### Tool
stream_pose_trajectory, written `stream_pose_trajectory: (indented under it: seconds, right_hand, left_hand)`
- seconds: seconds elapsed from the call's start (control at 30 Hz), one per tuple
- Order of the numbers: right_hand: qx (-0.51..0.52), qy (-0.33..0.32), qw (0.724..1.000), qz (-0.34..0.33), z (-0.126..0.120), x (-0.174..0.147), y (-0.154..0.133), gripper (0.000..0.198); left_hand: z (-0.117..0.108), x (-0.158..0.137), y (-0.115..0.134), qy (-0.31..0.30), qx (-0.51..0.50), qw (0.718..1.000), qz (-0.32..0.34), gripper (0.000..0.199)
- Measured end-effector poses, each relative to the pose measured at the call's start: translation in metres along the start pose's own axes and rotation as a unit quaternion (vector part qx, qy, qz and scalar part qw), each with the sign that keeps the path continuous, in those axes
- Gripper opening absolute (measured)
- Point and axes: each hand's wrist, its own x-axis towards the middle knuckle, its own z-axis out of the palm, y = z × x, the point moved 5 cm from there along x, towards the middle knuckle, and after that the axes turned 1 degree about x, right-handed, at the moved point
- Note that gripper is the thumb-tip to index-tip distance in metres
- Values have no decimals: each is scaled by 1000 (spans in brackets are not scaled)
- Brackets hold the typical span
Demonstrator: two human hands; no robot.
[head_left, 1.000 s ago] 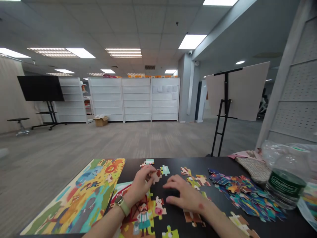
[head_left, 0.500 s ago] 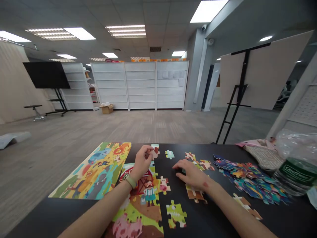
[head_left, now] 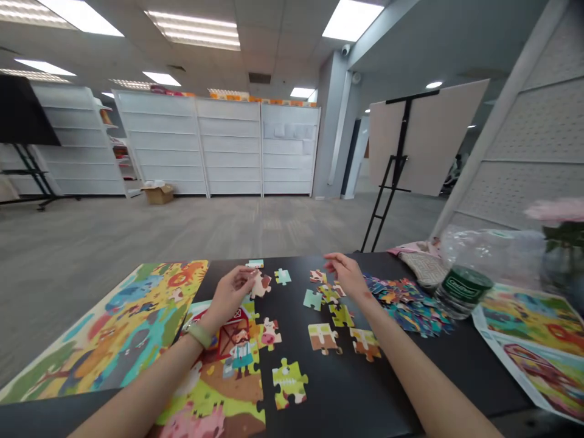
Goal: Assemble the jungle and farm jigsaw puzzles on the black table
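Note:
My left hand (head_left: 233,293), a pale green band at its wrist, has its fingers closed at the edge of a brown-and-white puzzle piece (head_left: 261,284) above the partly joined farm puzzle (head_left: 237,377). A cow-face piece (head_left: 270,333) juts from the puzzle's right side. Over the loose pieces on the right hovers my right hand (head_left: 347,277), its fingers loosely bent and apart with nothing visible in them. Below it lie a pale green piece (head_left: 312,299), a brown-and-cream piece (head_left: 323,338) and several others. A green fishbone piece (head_left: 289,382) lies nearer me.
A finished animal picture (head_left: 132,322) lies at left. At right are a heap of dark blue puzzle pieces (head_left: 410,304), a labelled clear bottle (head_left: 463,289), a patterned pouch (head_left: 422,261) and printed picture sheets (head_left: 538,340). An easel board (head_left: 424,140) stands beyond the table.
The view has turned right. My right hand has moved up and away over the loose pieces, uncovering several of them. My left hand stays at the brown-and-white piece.

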Motion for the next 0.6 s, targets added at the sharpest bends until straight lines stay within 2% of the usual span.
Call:
stream_pose_trajectory:
  seconds: [0.07, 0.13, 0.27, 0.37, 0.5, 0.6]
  right_hand:
    - [22, 7, 1000, 17, 0, 3, 3, 34]
    - [43, -1, 999, 28, 4, 3, 4, 36]
    - [70, -49, 996, 28, 23, -8, -2, 34]
    - [70, -141, 987, 7, 46, -28, -19, 31]
    - [78, -327, 942, -22, 84, -67, -46, 44]
    - [67, -380, 923, 1, 98, -82, -51, 39]
  left_hand:
    - [6, -2, -2, -62, -29, 997, -45, 44]
    - [11, -5, -4, -110, -34, 990, -81, 42]
    - [21, -13, 0, -175, -30, 980, -94, 32]
    - [29, -19, 11, -188, -2, 980, -68, 30]
    - [43, -29, 30, -198, 9, 980, -34, 30]
    - [46, -32, 44, -196, 60, 979, 11, 25]
